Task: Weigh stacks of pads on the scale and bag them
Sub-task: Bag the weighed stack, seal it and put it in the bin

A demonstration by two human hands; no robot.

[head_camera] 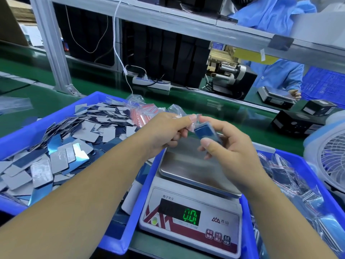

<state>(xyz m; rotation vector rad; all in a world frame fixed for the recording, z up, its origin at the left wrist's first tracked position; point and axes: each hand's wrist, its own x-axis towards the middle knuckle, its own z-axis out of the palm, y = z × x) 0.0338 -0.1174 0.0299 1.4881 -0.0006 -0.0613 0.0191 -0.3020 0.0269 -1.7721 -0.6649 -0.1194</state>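
Note:
Above the steel pan of the scale (186, 165), my right hand (229, 146) grips a small stack of blue pads (206, 132). My left hand (168, 130) pinches a small clear bag (186, 116) with a red seal strip, its mouth at the top end of the stack. The pan is bare and the green display reads 0.0. A blue tray (89, 99) on the left holds a heap of loose grey and blue pads (56, 152) and a pile of unused bags (141, 113).
A blue tray (298, 156) on the right holds several bagged stacks. A white fan (328, 157) stands at the far right. Across the green belt sit black boxes, a power strip (151, 83), a tape machine, and another person in a blue coat at a second scale.

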